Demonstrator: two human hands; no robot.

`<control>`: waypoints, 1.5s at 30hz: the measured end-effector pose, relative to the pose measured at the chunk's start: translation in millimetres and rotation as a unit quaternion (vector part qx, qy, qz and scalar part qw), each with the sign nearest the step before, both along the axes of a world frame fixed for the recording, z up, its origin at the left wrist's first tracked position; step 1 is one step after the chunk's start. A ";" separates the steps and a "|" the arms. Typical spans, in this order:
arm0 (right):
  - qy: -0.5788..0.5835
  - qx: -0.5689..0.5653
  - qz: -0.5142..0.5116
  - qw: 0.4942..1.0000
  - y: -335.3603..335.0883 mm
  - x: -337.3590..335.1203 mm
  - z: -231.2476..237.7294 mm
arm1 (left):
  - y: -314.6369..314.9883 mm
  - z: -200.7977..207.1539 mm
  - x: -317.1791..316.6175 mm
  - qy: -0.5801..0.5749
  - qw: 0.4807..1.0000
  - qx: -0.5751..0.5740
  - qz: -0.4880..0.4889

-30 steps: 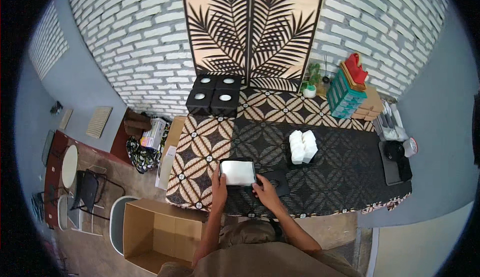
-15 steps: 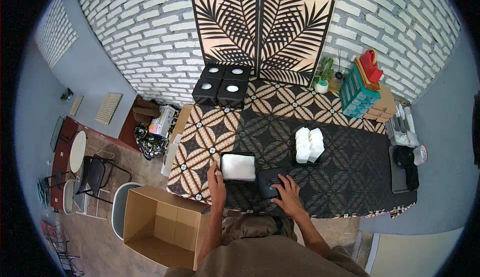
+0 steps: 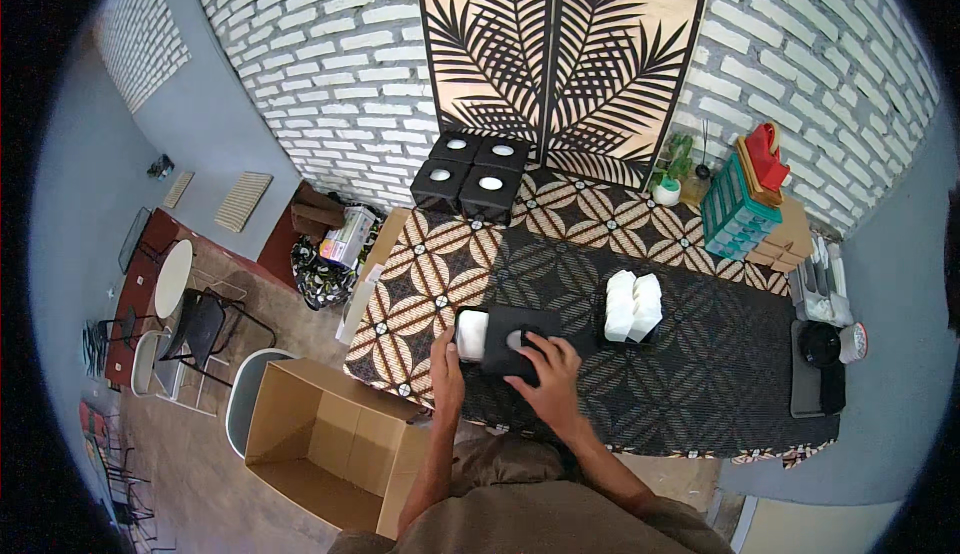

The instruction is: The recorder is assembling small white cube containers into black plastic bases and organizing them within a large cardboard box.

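A black open-topped tissue box (image 3: 466,361) stands near the table's front edge, with white tissues (image 3: 472,336) showing at its left part. Along the box's left side lie the straightened fingers of my left hand (image 3: 447,372), touching it from that side only. My right hand (image 3: 550,374) grips a flat black lid (image 3: 510,326) by its right part. This lid covers the right part of the box and has an opening where white shows through. Farther right, a second black box (image 3: 640,337) holds upright stacks of folded white tissues (image 3: 633,306).
Several closed black tissue boxes (image 3: 463,186) stand at the back left of the patterned table (image 3: 420,284). Teal drawers (image 3: 737,219), a potted plant (image 3: 667,189) and a grey tray (image 3: 808,394) with black containers are at the right. An open cardboard box (image 3: 330,444) sits left of me.
My right hand has slid the lid leftward from beside the box to over its right part. My left hand stays at the box's left side. The view has shifted slightly.
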State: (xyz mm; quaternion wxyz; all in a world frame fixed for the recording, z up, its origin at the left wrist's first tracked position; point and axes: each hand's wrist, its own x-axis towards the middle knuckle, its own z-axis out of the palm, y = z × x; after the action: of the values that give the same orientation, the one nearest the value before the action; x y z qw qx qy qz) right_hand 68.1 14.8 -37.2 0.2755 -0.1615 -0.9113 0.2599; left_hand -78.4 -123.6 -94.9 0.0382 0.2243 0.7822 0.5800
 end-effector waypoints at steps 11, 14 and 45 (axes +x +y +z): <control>-0.049 -0.005 0.030 0.998 -27.6 -49.0 -14.1 | -0.1 -5.4 -4.5 -0.076 0.995 0.070 0.008; -0.050 0.008 0.049 0.997 -22.8 -49.0 -19.7 | 1.0 4.4 -3.0 -0.069 0.997 0.040 0.015; -0.124 -0.096 0.039 0.987 -26.9 -61.1 7.4 | -10.1 43.3 -32.3 -0.118 0.984 -0.091 -0.098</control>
State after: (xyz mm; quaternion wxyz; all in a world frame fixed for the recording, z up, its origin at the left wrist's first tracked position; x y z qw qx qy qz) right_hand 6.9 -12.1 -29.8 0.1331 -0.1828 -0.9147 0.3350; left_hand -110.7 -133.7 -51.7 0.2071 0.2251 0.7961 0.5222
